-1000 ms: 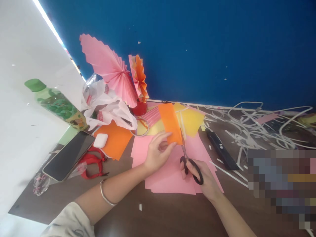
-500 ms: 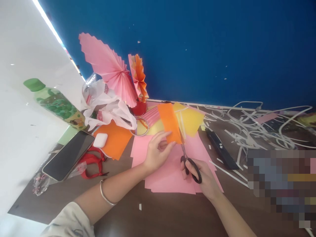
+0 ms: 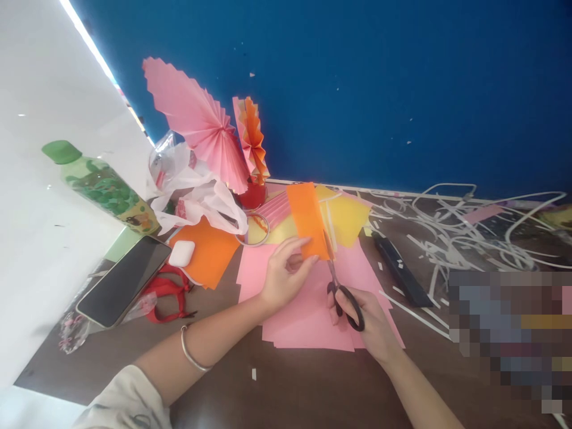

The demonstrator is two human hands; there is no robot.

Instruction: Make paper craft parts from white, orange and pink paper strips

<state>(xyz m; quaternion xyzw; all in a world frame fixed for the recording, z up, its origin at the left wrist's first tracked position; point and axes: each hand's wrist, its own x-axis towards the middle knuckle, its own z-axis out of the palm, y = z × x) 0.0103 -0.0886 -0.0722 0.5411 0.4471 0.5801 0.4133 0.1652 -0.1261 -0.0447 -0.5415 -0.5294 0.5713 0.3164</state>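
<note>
My left hand (image 3: 285,275) pinches the lower end of a folded orange paper strip (image 3: 306,217) and holds it upright above a stack of pink sheets (image 3: 308,316). My right hand (image 3: 367,322) grips black-handled scissors (image 3: 342,291), fingers through the loops. The blades point up and meet the right edge of the orange strip near its lower end. Both forearms reach in from the bottom of the view, with a metal bangle on the left wrist.
Yellow paper (image 3: 348,217), orange sheets (image 3: 208,253), pink and orange paper fans (image 3: 201,122), a white plastic bag (image 3: 201,202), a green-capped bottle (image 3: 100,187), a phone (image 3: 123,283), white earbud case (image 3: 182,254), red scissors (image 3: 167,295), a black bar (image 3: 400,271) and white paper strips (image 3: 469,232) crowd the brown table.
The scissors and right hand have crept slightly up and left along the orange strip's right edge. The left hand holds the strip almost still.
</note>
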